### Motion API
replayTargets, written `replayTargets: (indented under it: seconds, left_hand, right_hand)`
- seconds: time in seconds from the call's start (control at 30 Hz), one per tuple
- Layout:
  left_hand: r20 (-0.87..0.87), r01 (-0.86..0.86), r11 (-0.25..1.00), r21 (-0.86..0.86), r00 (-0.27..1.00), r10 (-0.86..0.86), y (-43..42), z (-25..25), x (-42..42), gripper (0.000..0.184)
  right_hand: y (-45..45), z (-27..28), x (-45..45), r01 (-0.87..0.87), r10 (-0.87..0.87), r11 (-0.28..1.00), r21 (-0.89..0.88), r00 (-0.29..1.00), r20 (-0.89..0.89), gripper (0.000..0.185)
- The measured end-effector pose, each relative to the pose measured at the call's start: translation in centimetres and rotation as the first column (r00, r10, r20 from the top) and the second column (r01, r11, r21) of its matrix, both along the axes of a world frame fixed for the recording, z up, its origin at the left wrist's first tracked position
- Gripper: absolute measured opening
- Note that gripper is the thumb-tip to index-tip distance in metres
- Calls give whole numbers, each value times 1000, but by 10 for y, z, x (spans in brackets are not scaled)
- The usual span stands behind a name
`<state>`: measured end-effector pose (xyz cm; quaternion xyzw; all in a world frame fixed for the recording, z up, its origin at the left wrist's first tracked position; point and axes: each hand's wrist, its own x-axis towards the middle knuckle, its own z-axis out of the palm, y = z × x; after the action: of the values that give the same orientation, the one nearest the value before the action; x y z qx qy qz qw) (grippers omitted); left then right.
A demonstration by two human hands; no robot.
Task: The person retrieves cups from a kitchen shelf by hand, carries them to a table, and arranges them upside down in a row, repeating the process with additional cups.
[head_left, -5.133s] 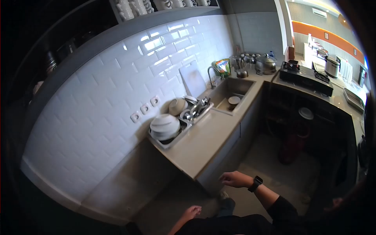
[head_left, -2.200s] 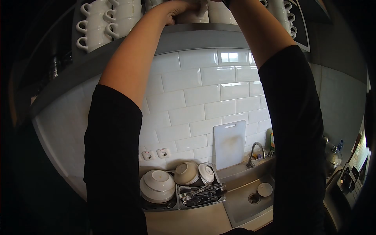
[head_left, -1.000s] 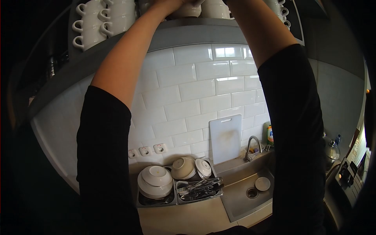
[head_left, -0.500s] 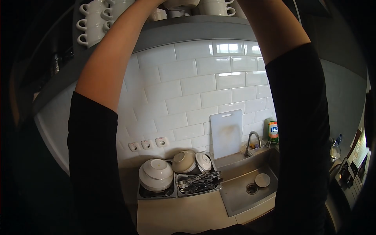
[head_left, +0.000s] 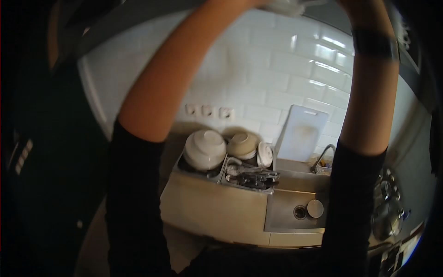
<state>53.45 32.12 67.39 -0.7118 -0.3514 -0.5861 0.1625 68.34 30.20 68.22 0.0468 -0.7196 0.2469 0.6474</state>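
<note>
Both my arms reach up in black sleeves, with a dark band on the right wrist. My left hand (head_left: 255, 2) is cut off by the top edge, right beside a pale, glossy, dish-like thing (head_left: 287, 7) whose kind I cannot make out. Farther right, my right hand (head_left: 359, 6) also runs out of the top of the picture, near the same pale thing. The fingers of both hands are hidden, so their grip does not show.
Below, upturned bowls (head_left: 205, 150) and cutlery (head_left: 253, 175) fill metal trays on the counter (head_left: 207, 203). A sink (head_left: 286, 225) holds a small white dish (head_left: 315, 208), under a curved faucet (head_left: 323, 159). A cutting board (head_left: 302, 133) leans on the tiles; metal kettle-like ware (head_left: 387, 217) stands right.
The view has tilted down and turned left, so the shelf with the white cups has left the picture. My forearms have shifted right and downward, with a pale thing now between the hands.
</note>
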Motion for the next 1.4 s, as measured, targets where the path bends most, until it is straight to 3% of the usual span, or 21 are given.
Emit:
replayTargets:
  seconds: [0.07, 0.1, 0.2, 0.23, 0.33, 0.4, 0.5, 0.63, 0.83, 0.97, 1.03, 1.13, 1.23, 1.4]
  left_hand:
    - [84, -292, 939, 184, 956, 281, -13, -52, -4, 77]
    - [130, -88, 988, 125, 989, 71, -30, -79, -5, 84]
    - [6, -100, 993, -64, 995, 101, -77, -157, -22, 101]
    - [180, -150, 989, 7, 973, 146, -69, -183, -18, 111]
    - [158, -245, 963, -108, 952, 260, -103, -252, -27, 111]
    - [225, -256, 923, -289, 919, 325, -125, -289, -28, 111]
    - [330, -212, 843, -494, 852, 407, -154, -336, -29, 108]
    - [486, -164, 838, -520, 750, 449, -192, -406, -36, 101]
    - [589, -127, 698, -704, 445, 675, -265, -444, -33, 101]
    - [465, -329, 546, -771, 296, 834, -309, -484, -47, 106]
    - [437, -340, 483, -807, 206, 876, -329, -492, -55, 107]
    - [375, -363, 368, -856, 56, 926, -369, -487, -61, 108]
    - [348, -374, 294, -880, -84, 934, -411, -479, -70, 106]
    - [433, -486, 300, -821, -186, 882, -472, -485, -97, 103]
  right_hand:
    - [-5, -47, 3, -206, 204, 978, 18, 975, 90, 29]
    - [-7, -72, 0, -143, 141, 990, 10, 986, 89, 32]
    - [-16, -150, -8, -100, 104, 991, -86, 993, 51, 35]
    - [-22, -176, -13, -156, 162, 974, -163, 986, 24, 34]
    - [-37, -242, -13, -371, 404, 882, -290, 912, 64, 37]
    - [-51, -275, -14, -417, 511, 771, -481, 856, 78, 41]
    - [-52, -318, -20, -414, 578, 769, -487, 776, 252, 33]
    - [-71, -371, -39, -471, 731, 648, -598, 606, 316, 33]
    - [-92, -422, -81, -513, 901, 432, -741, 222, 372, 54]
    - [-118, -429, -122, -502, 932, 313, -806, -1, 363, 54]
    - [-133, -432, -144, -504, 920, 280, -817, -103, 379, 53]
    - [-168, -433, -173, -472, 930, 186, -862, -199, 310, 40]
    - [-199, -439, -208, -463, 872, 160, -872, -348, 345, 39]
    - [-263, -433, -268, -475, 813, 26, -880, -501, 295, 39]
